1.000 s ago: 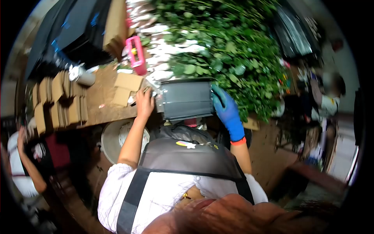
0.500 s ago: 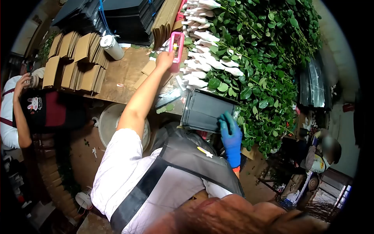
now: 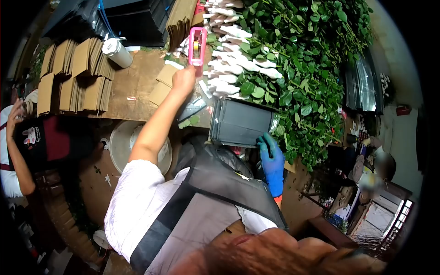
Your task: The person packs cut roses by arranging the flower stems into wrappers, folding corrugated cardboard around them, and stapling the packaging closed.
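My left hand [image 3: 184,80], bare, is closed with curled fingers over the wooden table, just on the near side of a pink tape dispenser [image 3: 197,48]. Whatever is between its fingers, if anything, is hidden. My right hand [image 3: 271,153] wears a blue-green glove and grips the near right edge of a dark grey rectangular panel [image 3: 242,123] with a shiny plastic surface. This panel lies at the table's front edge, close to my apron. Beyond it are bunches of roses, their heads in white sleeves [image 3: 229,59] and their leafy green stems [image 3: 298,87] pointing right.
Folded brown cardboard pieces [image 3: 73,94] stand at the left, near a white lidded cup [image 3: 118,52]. Dark stacked sheets [image 3: 137,23] lie behind. A round bin [image 3: 120,151] is below the table edge. One person [image 3: 41,137] stands left; others are at far right.
My left hand has drawn back from the tape dispenser toward me. My right hand stays at the dark panel's edge. The whole view has shifted slightly.
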Demonstrator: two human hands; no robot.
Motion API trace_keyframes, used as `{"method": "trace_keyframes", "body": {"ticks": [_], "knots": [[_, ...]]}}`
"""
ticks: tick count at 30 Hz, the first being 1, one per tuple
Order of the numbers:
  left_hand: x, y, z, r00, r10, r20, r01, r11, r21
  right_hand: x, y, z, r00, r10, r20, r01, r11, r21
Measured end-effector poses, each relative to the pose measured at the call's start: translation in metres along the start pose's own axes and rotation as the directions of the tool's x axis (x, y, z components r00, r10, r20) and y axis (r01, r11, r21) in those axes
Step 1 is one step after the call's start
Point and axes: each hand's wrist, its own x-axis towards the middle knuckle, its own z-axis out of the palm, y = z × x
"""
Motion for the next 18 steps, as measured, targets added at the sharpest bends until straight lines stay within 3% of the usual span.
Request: {"method": "trace_keyframes", "body": {"ticks": [3,4,7,8,10,11,13,18], "knots": [[-0.004,0.023,-0.045,0.951,-0.062,0.304,0.061,0.998,0.010,-0.002,-0.002,-0.008,1.000,-0.018,-0.020,0.019,1.000,0.019],[-0.010,0.032,-0.053,0.948,-0.053,0.312,0.048,0.999,0.024,-0.004,-0.007,-0.009,1.000,-0.016,-0.027,0.016,1.000,0.014],[-0.058,0.098,-0.085,0.945,0.075,0.319,0.082,0.889,-0.451,-0.004,-0.010,-0.006,1.000,0.000,-0.026,0.001,0.999,0.045],[-0.075,0.125,-0.092,0.937,0.140,0.319,0.043,0.862,-0.504,-0.003,-0.013,-0.003,1.000,0.011,-0.020,-0.010,0.998,0.065],[-0.101,0.148,-0.059,0.925,0.263,0.274,-0.126,0.894,-0.430,0.000,-0.019,0.003,1.000,0.011,0.009,-0.012,0.997,0.074],[-0.110,0.153,-0.043,0.912,0.215,0.351,-0.115,0.952,-0.284,0.003,-0.019,0.005,1.000,-0.008,0.022,0.007,0.999,0.041],[-0.113,0.160,-0.046,0.939,0.135,0.317,-0.065,0.973,-0.220,0.006,-0.018,0.006,0.998,-0.047,0.050,0.048,0.999,-0.023],[-0.126,0.130,-0.068,0.904,0.134,0.407,-0.100,0.989,-0.105,0.000,-0.018,-0.004,0.998,0.033,0.049,-0.034,0.999,0.005]]}}
